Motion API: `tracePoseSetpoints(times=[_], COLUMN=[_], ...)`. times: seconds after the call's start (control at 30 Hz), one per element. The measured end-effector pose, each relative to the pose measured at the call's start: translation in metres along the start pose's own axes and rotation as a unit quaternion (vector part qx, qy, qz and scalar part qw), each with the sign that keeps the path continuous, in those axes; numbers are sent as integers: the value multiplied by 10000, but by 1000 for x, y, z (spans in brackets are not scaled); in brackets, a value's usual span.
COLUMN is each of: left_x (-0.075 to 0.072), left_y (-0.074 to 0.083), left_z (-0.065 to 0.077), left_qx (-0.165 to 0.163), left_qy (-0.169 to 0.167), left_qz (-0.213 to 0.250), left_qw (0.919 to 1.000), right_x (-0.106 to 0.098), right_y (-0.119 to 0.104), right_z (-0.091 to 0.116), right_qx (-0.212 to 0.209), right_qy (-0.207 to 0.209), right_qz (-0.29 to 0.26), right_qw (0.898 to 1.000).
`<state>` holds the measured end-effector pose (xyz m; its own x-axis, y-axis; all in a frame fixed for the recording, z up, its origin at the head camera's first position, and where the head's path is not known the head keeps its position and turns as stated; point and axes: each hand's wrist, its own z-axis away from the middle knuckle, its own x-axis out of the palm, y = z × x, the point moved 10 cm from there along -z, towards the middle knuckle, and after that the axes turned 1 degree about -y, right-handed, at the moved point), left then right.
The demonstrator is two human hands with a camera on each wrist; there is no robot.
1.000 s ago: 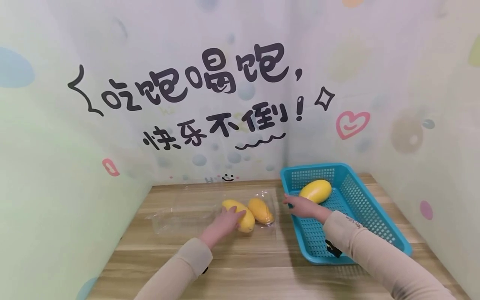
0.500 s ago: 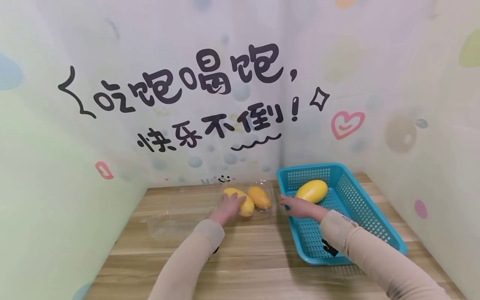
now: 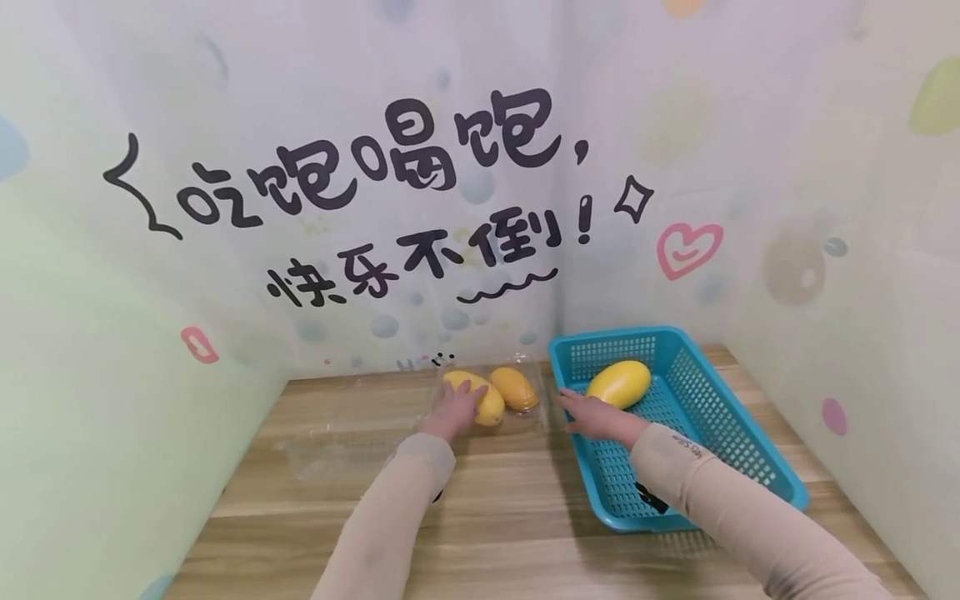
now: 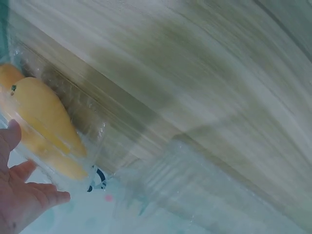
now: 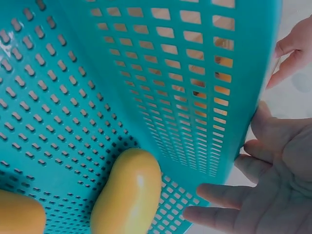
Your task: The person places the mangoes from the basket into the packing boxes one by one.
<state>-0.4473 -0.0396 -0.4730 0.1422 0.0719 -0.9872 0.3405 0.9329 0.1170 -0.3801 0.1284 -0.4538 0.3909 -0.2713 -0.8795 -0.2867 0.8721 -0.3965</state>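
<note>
Head view. Landmark: the blue perforated plastic basket (image 3: 708,408). Just left of it, the clear plastic box (image 3: 534,362) holds two mangoes: a plump yellow oval mango (image 3: 491,408) under my left hand (image 3: 452,410) and a smaller orange-yellow mango (image 3: 515,388) nearer the basket. Both slant from far-left to near-right. My right hand (image 3: 596,415) is over the basket's left rim; inside, a smooth yellow mango (image 3: 619,383) slants the other way, far end rightward.

Left wrist view. My fingers are spread, not wrapped round anything; contact with the mango unclear. Its dark-spotted end points toward the basket.

Right wrist view. Fingers extended, gripping nothing. A second mango (image 5: 19,214), partly cut off, lies in the basket. My judgement: about half done, two boxed, basket pair left.
</note>
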Motion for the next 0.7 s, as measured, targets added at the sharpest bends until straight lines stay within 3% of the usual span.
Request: tracePoseSetpoints(times=[0.1,0.17,0.27,0.43,0.6,0.7], left_x=[-8,-21,-47,-77,-86,-84], left_y=[-1,-3,-17,-74,-141,-170], left_z=[-1,0,6,27,70,97], left_qx=[88,112,-121,-828,-1336,-1353], left_qy=[272,503,624,614,622,669], left_qz=[-441,-653,-423,164,878,1120], left_qw=[9986,9965,9971,9945,9852,9822], right_x=[-2,-2,-2,-2,-4,-4], right_y=[-1,-2,-2,0,0,1], right_z=[1,2,2,2,1,1], right_qx=[145,213,279,350,294,299], right_qy=[36,37,21,9,65,92], right_qz=[211,221,147,42,121,196], right_qw=[9997,9995,9995,9994,9995,9993])
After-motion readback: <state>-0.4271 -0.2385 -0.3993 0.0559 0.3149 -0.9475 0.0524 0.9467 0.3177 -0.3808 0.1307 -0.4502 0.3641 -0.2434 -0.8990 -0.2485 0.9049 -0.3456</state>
